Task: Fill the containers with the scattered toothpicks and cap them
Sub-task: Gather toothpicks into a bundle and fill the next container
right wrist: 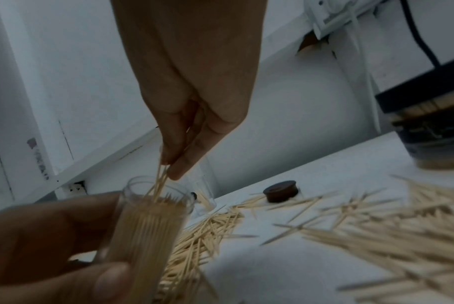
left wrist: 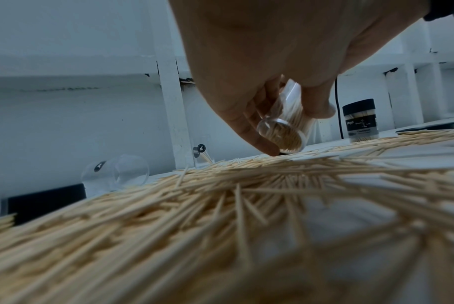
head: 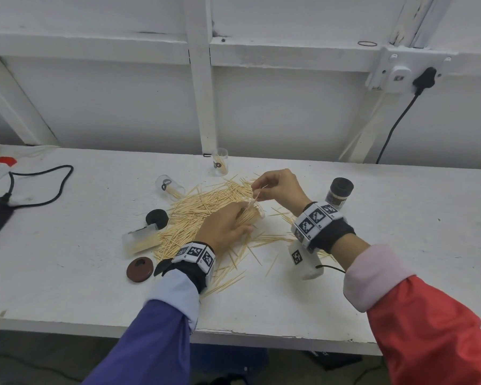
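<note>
My left hand (head: 226, 223) wraps a clear tube (right wrist: 153, 222) already packed near its rim with toothpicks, tilted over the table (head: 400, 245), while my right hand (head: 278, 190) pinches a few more sticks (right wrist: 160, 181) and noses their tips into the tube's open mouth.

The biggest worry lies spread under both wrists: the scattered pile (head: 206, 209) fans across the white table, and a dragged sleeve or wristband could sweep sticks toward the near edge.

Next, the tube itself. It looks almost full, so the pinched sticks may jam against those already standing inside, splay out over the rim and fall back onto the pile. Held at this tilt, a loosened grip could also spill what is packed.

Two clear containers wait beyond the pile, one lying on its side (head: 169, 187) and one upright (head: 220, 162) against the wall post, each holding only a few sticks; the lying one could roll if bumped. A capped dark jar (head: 340, 192) stands just behind my right wrist, within range of a backward nudge.

Caps come smallest: a black one (head: 157, 218) at the pile's left fringe and a reddish-brown disc (head: 140, 268) near my left wrist. Which fits this tube I cannot tell from here, and a wrong pick, or sticks poking above the rim, would stop the cap seating.
</note>
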A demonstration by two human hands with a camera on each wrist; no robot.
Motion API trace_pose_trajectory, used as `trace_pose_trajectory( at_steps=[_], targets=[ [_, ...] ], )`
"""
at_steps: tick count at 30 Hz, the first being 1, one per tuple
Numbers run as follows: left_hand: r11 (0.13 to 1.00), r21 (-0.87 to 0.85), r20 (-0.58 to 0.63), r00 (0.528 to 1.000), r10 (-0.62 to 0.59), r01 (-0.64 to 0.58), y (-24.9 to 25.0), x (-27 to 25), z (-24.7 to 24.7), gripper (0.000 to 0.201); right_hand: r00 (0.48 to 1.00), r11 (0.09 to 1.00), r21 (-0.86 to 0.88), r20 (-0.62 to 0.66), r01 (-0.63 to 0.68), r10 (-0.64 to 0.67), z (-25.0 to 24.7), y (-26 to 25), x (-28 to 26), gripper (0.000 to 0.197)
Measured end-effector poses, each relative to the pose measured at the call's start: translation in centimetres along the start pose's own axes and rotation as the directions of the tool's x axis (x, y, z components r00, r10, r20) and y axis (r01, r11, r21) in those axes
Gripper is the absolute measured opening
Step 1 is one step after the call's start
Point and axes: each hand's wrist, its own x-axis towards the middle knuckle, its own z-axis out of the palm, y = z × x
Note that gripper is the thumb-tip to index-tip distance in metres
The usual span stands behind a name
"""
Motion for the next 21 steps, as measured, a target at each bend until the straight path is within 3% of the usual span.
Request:
trace_pose_trajectory(
  at_steps=[4, 9, 18, 21],
  targets=[
    [1.000, 0.010, -0.011, 1.000, -0.017, 0.017, -0.1, 0.0, 0.0, 0.064, 0.997, 0.997, 0.070, -0.074, 0.034, -0.029, 0.5, 1.1, -0.7, 0.014],
    [1.000, 0.015, -0.042, 0.999, -0.016, 0.017, -0.2, 0.1, 0.1, 0.064, 0.988, 0.997, -0.005, -0.129, 0.080, -0.080, 1.5, 2.2, -1.4, 0.020],
    [0.998, 0.038, -0.099, 0.994, -0.038, 0.042, -0.5, 0.2, 0.3, 0.060, 1.000, 1.000, 0.026, 0.000, -0.008, 0.008, 1.6, 2.3, -2.9, 0.047],
    [0.998, 0.031, -0.126, 0.991, -0.049, 0.053, -0.5, 0.2, 0.3, 0.060, 0.994, 0.999, 0.019, 0.107, -0.037, 0.035, 1.3, 2.3, -3.2, 0.046]
  ],
)
